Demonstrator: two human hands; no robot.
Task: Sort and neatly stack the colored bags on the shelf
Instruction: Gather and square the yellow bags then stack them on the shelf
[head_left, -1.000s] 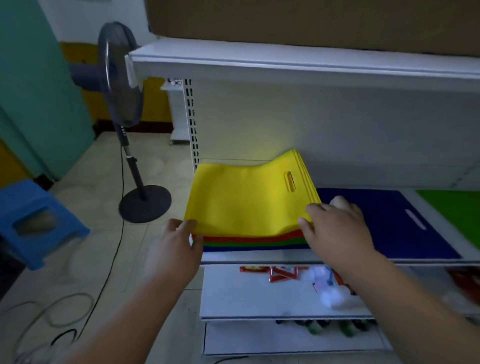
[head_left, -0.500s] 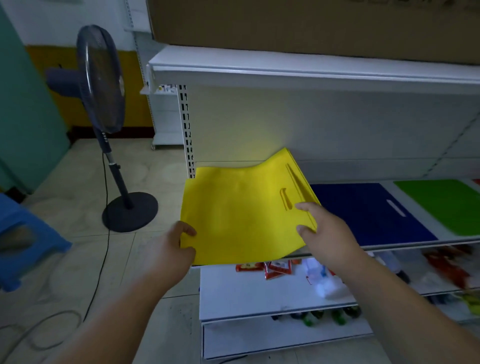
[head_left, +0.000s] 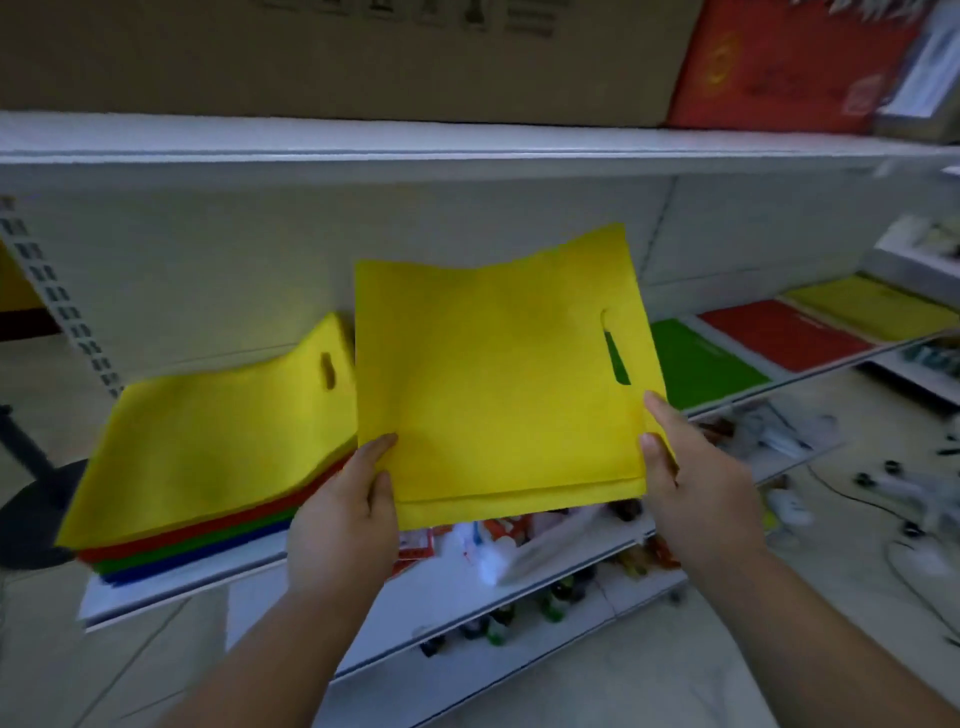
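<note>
Both hands, left (head_left: 345, 512) and right (head_left: 693, 480), grip a yellow bag (head_left: 498, 379) by its lower corners above the shelf (head_left: 171, 597), hiding whatever lies behind; the mixed stack (head_left: 208, 447) sits left, blurred.

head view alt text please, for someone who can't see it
Both hands, left hand and right hand, hold a yellow bag up before a white shelf. A mixed stack lies left; green bag, red bag right.
</note>
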